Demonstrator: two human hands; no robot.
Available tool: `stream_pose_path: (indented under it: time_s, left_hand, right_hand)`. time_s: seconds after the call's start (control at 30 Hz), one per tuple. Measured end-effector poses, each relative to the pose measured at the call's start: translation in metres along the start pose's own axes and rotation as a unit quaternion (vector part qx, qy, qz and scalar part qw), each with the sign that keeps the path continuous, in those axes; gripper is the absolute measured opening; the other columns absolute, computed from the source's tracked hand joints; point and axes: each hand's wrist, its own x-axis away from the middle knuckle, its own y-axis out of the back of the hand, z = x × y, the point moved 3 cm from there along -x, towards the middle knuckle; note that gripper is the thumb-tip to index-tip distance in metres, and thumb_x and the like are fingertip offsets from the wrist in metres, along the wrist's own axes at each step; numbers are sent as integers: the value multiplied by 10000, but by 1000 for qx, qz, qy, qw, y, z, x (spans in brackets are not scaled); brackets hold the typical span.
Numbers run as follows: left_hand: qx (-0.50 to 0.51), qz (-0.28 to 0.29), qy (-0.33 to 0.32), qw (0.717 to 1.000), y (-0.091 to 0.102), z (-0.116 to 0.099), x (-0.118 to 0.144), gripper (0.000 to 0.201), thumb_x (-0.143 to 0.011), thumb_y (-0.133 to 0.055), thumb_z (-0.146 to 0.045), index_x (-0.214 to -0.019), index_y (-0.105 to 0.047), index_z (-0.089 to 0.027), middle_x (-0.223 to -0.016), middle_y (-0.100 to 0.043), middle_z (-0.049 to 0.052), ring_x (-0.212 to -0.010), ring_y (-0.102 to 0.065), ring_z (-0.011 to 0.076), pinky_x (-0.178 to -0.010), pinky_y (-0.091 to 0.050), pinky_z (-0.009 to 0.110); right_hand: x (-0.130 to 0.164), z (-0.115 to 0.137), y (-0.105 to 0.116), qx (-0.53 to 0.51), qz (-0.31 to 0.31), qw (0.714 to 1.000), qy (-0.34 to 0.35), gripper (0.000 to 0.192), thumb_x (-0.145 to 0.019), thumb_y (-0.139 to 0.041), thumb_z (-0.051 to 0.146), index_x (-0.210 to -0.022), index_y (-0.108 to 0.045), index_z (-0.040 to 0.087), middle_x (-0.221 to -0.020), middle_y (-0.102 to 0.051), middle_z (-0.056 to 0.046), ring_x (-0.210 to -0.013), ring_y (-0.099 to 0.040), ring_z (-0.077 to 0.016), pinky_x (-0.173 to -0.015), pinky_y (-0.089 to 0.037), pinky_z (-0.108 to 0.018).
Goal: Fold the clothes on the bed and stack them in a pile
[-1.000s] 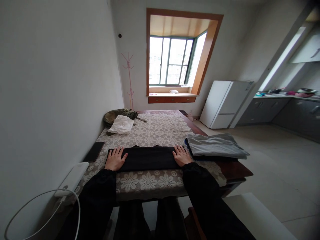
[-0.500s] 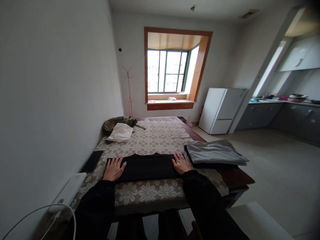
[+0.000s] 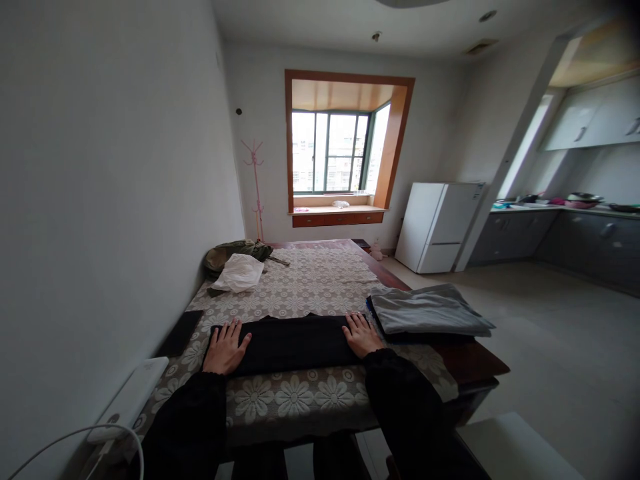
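Both palms press a folded black garment (image 3: 293, 343) flat on the tabletop (image 3: 300, 293).
Left hand (image 3: 223, 349) and right hand (image 3: 361, 335) lie with grip apart, fingers spread, on its 2 ends; the next fold likely calls for pinching an edge.

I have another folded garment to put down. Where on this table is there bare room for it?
The widest free patch is the middle of the lace tablecloth, between the black cloth under both hands and the white bag. A narrower strip runs along the near edge. The right side is crowded by the grey folded stack; the far left corner holds the bag and an olive bundle.
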Motion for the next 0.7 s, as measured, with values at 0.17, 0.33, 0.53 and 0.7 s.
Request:
stream_pose_path:
  time_s: [0.17,0.33,0.53,0.7]
  left_hand:
    - [9,1,-3,1000,-1,1,-1,691,-1020,-235,-561,-1577,-423,-198,-1645,-401,88,-1543,-310,295,-1252,-208,525]
    - [15,4,-3,1000,0,2,-1,707,-1016,-237,-569,-1573,-428,-178,-1647,-394,97,-1544,-304,300,-1253,-199,535]
    - [14,6,-5,1000,-2,2,-1,732,-1019,-217,-569,-1582,-407,-141,-1652,-383,107,-1556,-272,304,-1261,-172,535]
    - [21,1,-6,1000,-3,3,-1,746,-1016,-233,-578,-1617,-327,-146,-1663,-357,110,-1558,-267,308,-1257,-175,542]
  right_hand:
    - [-1,-1,-1,9,5,1000,2,603,-1046,-299,415,-1608,-366,204,-1685,-315,-46,-1570,-217,-242,-1253,-188,-457]
    - [-1,0,0,3,14,1000,1,607,-1050,-293,419,-1615,-348,207,-1693,-293,-46,-1576,-196,-238,-1251,-184,-456]
    - [-1,0,0,3,21,1000,-2,610,-1045,-296,409,-1621,-333,211,-1706,-254,-39,-1581,-173,-236,-1247,-192,-467]
    - [-1,1,0,3,19,1000,0,607,-1046,-290,404,-1617,-343,205,-1705,-256,-36,-1583,-168,-238,-1252,-186,-468]
